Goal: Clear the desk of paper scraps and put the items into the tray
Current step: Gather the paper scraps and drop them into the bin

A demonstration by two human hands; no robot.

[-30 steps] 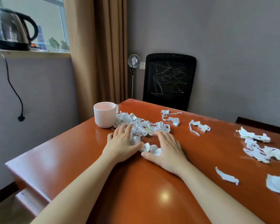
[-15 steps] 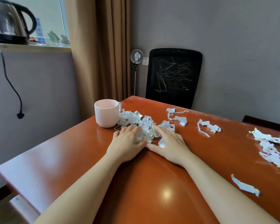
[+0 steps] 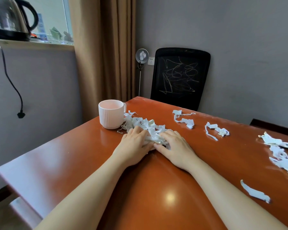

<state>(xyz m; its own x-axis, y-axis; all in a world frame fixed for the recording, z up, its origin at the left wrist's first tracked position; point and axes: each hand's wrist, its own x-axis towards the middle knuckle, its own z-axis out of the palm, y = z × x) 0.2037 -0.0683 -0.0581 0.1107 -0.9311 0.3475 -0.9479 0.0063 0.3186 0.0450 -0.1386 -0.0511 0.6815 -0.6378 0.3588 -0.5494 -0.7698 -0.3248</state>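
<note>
A heap of white paper scraps [image 3: 145, 125] lies on the orange-brown desk [image 3: 70, 155], just right of a ribbed pale pink mug [image 3: 111, 114]. My left hand [image 3: 134, 144] and my right hand [image 3: 175, 146] press in on the heap's near side, fingers curled over the scraps and squeezing them together between the two hands. More scraps lie apart: two small clusters [image 3: 184, 117] [image 3: 216, 130] toward the far edge, a larger spread [image 3: 281, 151] at the right, and one single strip [image 3: 254, 192] near my right forearm. No tray is in view.
A black mesh office chair [image 3: 179, 77] stands behind the desk's far edge. A kettle [image 3: 12, 19] sits on the windowsill at the upper left, its cord [image 3: 12, 83] hanging down the wall. Brown curtains [image 3: 103, 50] hang beside the window.
Both hands have drawn closer together and curled over the scraps, bunching the loose heap into a tighter clump beside the mug. The view has shifted a little left and down.
</note>
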